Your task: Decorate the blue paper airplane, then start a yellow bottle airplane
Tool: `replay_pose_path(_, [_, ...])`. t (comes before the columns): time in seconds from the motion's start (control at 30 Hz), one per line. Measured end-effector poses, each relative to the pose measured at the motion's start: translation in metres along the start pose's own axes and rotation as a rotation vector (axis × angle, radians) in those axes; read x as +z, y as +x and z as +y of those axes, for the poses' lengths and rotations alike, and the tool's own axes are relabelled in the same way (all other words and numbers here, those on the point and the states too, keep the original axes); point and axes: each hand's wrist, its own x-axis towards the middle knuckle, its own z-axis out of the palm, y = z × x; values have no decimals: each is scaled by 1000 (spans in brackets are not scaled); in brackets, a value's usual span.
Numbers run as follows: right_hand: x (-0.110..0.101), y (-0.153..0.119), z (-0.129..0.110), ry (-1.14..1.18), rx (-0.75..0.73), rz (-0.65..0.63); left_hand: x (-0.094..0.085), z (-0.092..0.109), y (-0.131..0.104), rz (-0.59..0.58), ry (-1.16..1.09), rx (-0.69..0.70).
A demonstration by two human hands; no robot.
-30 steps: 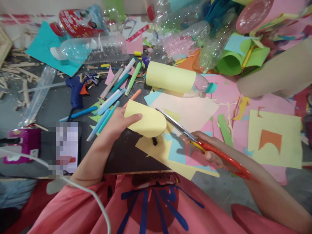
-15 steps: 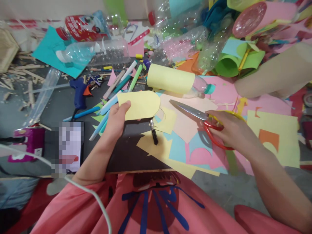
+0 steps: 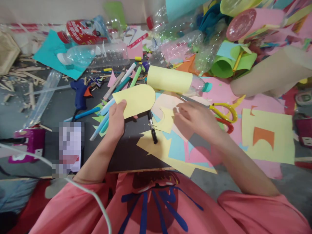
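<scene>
My left hand [image 3: 117,117] pinches the straight-ended side of a yellow paper piece [image 3: 136,99], whose far end is rounded. My right hand [image 3: 192,115] is over the pile of cut paper, its fingers loosely apart and slightly blurred, with nothing visible in them. Partly behind it lie the scissors [image 3: 225,113], with one yellow and one red handle loop; most of the blade is covered. Just past both hands rests a plastic bottle wrapped in yellow paper [image 3: 170,79], its teal cap pointing right. A black marker [image 3: 153,130] lies between my hands.
At the left are a blue glue gun [image 3: 79,94], a phone [image 3: 76,146] and a purple box-like object [image 3: 30,144]. Several markers [image 3: 117,85] lie beyond my left hand. Plastic bottles [image 3: 97,53] crowd the back, and a cardboard tube [image 3: 270,71] lies at right.
My right hand has let go of the scissors and moved left toward the yellow paper piece. The scissors now lie on the paper pile. My left hand has shifted slightly, still holding the piece.
</scene>
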Motion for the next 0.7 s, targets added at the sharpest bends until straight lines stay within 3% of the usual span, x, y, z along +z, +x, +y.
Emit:
replay_pose_path(0.1, [28, 20, -22, 95, -52, -48, -1, -2, 1, 5, 8, 36])
replay_pose_path(0.17, [41, 26, -31, 283, -120, -66, -2, -1, 2, 26, 15, 63])
replay_pose_path(0.27, [50, 26, -31, 515, -196, -2, -1, 0, 2, 67, 10, 78])
replay_pose_path(0.43, [49, 30, -10, 333, -90, 240, -2, 0, 2, 57, -5, 87])
replay_pose_path(0.6, [48, 37, -3, 368, -101, 140, 1, -1, 1, 53, 6, 78])
replay_pose_path(0.7, [48, 36, -5, 350, -102, 146, 1, -1, 1, 50, 62, 92])
